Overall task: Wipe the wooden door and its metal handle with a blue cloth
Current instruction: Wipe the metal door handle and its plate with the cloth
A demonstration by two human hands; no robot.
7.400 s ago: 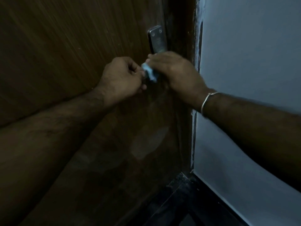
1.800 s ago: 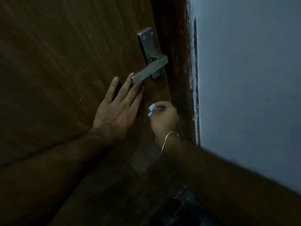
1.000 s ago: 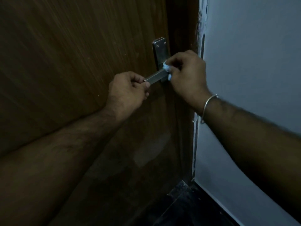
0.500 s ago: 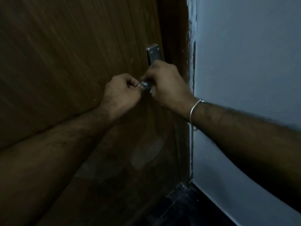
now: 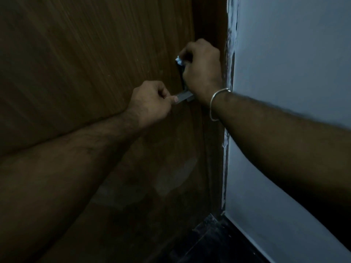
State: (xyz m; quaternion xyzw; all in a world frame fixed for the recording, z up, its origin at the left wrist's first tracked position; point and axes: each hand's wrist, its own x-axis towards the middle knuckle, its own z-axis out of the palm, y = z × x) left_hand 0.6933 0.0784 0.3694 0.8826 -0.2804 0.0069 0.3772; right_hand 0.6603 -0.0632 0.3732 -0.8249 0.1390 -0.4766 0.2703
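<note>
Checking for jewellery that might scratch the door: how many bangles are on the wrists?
1. A metal bangle circles the wrist of the right hand, beside the handle. The wrist of the left hand shows none.

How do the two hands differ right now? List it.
The left hand pinches the free end of the handle lever; the right hand presses a blue cloth on the handle plate above. The right hand sits higher. Its wrist wears a metal bangle; the left's is bare. Both are closed, at the wooden door.
</note>
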